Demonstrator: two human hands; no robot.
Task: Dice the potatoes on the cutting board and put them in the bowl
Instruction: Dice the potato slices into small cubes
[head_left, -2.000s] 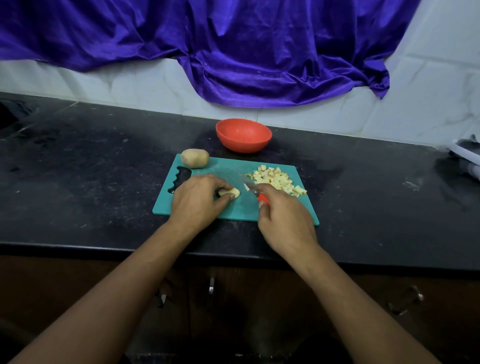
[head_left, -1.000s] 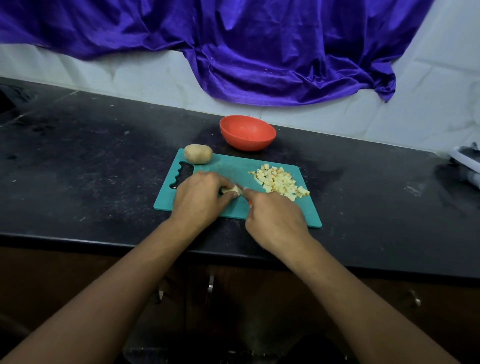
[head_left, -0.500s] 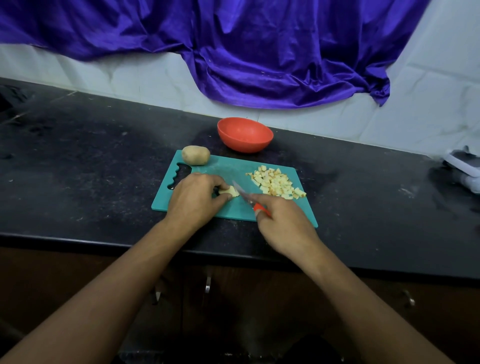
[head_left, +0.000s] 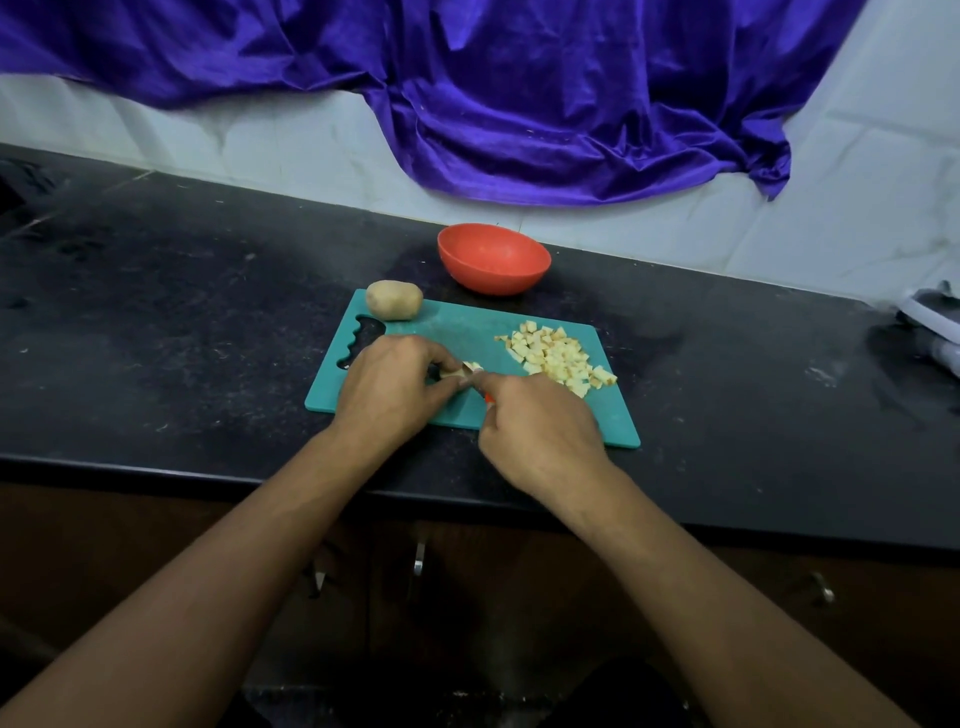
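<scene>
A teal cutting board (head_left: 615, 423) lies on the black counter. My left hand (head_left: 390, 385) pinches a small potato piece (head_left: 462, 372) down on the board's middle. My right hand (head_left: 540, 434) grips a knife by its red handle (head_left: 489, 398); the blade is hidden between my hands at the piece. A pile of diced potato (head_left: 558, 358) sits on the board's right part. A whole unpeeled potato (head_left: 394, 299) rests at the board's far left corner. The empty red bowl (head_left: 493, 258) stands just behind the board.
A purple cloth (head_left: 519, 93) hangs on the tiled wall behind the counter. A white object (head_left: 932, 322) lies at the counter's right edge. Cabinet handles (head_left: 420, 558) show below the counter's front edge.
My right hand has moved left and forward with the knife, bringing it back against the potato piece under my left fingers. The blade that showed half a second ago is now covered.
</scene>
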